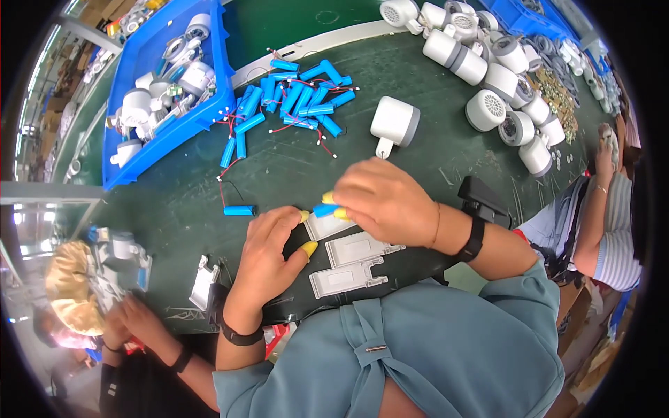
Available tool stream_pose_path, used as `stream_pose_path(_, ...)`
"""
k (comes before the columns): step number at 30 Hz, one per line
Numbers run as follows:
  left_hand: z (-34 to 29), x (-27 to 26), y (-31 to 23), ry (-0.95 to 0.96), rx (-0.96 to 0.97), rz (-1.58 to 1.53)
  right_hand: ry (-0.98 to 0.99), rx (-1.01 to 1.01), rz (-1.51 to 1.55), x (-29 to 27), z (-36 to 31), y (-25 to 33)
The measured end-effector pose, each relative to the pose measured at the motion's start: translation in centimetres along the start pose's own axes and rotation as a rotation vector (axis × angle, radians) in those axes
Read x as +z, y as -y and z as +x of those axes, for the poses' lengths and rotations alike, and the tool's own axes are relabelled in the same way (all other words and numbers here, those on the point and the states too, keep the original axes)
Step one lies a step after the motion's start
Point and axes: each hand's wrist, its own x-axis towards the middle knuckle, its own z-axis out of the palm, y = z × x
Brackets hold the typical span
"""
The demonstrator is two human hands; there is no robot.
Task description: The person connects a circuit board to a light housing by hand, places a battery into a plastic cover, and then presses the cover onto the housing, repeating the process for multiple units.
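Fingers (341, 214) of the right hand (387, 200) pinch a battery (323, 210) over the case (325, 228) at centre frame, probably best kept level while the left hand (270, 244), fingers parted at the case's left end, steadies it.

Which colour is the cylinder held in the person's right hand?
The cylinder in the right hand is blue, best seen in the head view.

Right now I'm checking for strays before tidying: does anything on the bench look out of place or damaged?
Two things look a little stray: a lone blue cylinder left of the left hand, apart from the blue pile, and a white tray lying askew, away from the other trays. No damage or spill stands out.
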Motion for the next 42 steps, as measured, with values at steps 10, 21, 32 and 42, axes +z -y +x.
stream_pose_path(10, 0.5, 0.0, 0.2, -0.009, 0.04, -0.016, 0.041, -0.05, -0.101, 2.2, -1.8, 1.0)
stream_pose_path(21, 5.4, 2.1, -2.4, 0.086, -0.057, -0.423, -0.373, -0.488, -0.066, -0.1, -1.9, 3.1)
stream_pose_path(32, 8.7, -0.9, -5.4, -0.049, -0.345, -0.91, -0.351, -0.51, 0.08, -0.8, -2.5, 2.2)
stream_pose_path(42, -5.0, -15.4, 1.6, -0.536, -0.441, -0.161, -0.472, 0.355, -0.623, -10.2, -4.3, -3.8)
